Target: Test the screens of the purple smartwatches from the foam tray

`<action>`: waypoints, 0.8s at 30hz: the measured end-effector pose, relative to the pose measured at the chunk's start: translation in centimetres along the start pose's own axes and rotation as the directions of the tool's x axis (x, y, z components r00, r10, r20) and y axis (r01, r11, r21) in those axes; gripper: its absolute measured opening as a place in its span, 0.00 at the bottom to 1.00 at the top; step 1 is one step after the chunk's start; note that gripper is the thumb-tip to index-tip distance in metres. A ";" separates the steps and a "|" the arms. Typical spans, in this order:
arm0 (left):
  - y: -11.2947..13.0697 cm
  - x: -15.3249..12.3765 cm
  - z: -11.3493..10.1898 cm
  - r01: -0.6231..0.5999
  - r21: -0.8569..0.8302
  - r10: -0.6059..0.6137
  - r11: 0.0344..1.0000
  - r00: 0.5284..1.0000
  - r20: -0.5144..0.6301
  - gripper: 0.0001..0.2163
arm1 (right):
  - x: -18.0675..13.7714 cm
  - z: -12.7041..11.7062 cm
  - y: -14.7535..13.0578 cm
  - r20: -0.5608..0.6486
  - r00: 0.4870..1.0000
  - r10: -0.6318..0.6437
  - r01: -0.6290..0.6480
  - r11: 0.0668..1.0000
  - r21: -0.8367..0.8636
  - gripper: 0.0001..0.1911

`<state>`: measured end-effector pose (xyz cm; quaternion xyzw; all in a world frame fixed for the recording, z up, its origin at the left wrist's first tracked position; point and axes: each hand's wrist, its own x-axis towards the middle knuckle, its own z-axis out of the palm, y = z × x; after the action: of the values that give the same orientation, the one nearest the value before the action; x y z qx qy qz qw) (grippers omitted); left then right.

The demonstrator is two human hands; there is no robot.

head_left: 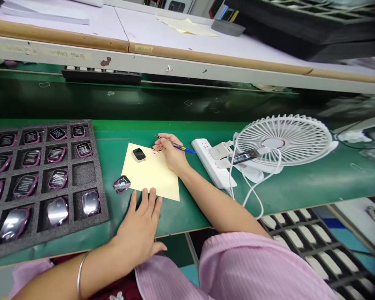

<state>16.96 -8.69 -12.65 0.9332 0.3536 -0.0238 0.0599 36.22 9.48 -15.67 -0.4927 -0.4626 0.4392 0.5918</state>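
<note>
A pale yellow sheet of paper [150,177] lies at an angle on the green bench. My left hand [140,225] rests with fingers spread at its lower edge. A slim blue pen [183,148] with a dark pointed tip is held in my right hand [171,154], over the sheet's upper right corner. Small red marks [155,151] show on the paper beside those fingers. On the sheet's upper left sits a smartwatch with a light case [139,154]. Another smartwatch, purple-edged with a lit screen [121,184], overlaps the left edge of the paper.
At left, a grey foam tray [98,189] holds several purple-cased watches. To the right are a white power strip [211,164], a white fan [281,141] and loose cables [253,189]. A shelf [175,54] spans the back; another tray [300,246] lies lower right.
</note>
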 end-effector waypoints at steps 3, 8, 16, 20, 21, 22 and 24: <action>0.1 -0.6 0.5 -0.020 0.036 0.023 0.999 0.996 -0.086 0.50 | 0.3 -0.2 -0.6 0.019 1.000 -0.013 0.013 0.999 -0.031 0.22; -0.6 -1.6 0.9 0.036 -0.028 -0.042 0.999 0.968 -0.248 0.48 | -0.6 -0.3 -1.4 0.241 0.970 0.019 0.005 0.995 -0.099 0.20; -1.6 -2.3 0.9 0.118 -0.064 -0.134 0.991 0.923 -0.360 0.49 | -1.7 -0.7 -2.1 0.208 0.970 0.122 -0.119 0.992 -0.026 0.20; -1.8 -2.2 0.3 0.078 -0.061 -0.095 0.995 0.921 -0.377 0.45 | -2.1 -0.6 -2.0 0.045 0.989 0.142 -0.140 0.989 -0.044 0.22; -1.8 -2.2 0.2 0.060 -0.057 -0.077 0.997 0.922 -0.379 0.44 | -2.2 -0.5 -2.0 0.050 0.989 0.137 -0.135 0.989 -0.056 0.23; -1.8 -2.3 0.1 0.045 -0.052 -0.061 0.998 0.924 -0.377 0.44 | -2.2 -0.3 -2.0 0.074 0.988 0.132 -0.127 0.989 -0.070 0.24; -1.7 -2.4 0.1 0.037 -0.034 -0.048 0.999 0.927 -0.373 0.45 | -2.2 -0.2 -2.1 0.140 0.984 0.112 -0.097 0.989 -0.108 0.25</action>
<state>14.05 -9.00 -12.74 0.9119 0.3789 0.1577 0.0034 36.09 7.05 -13.88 -0.5120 -0.4997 0.4807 0.5070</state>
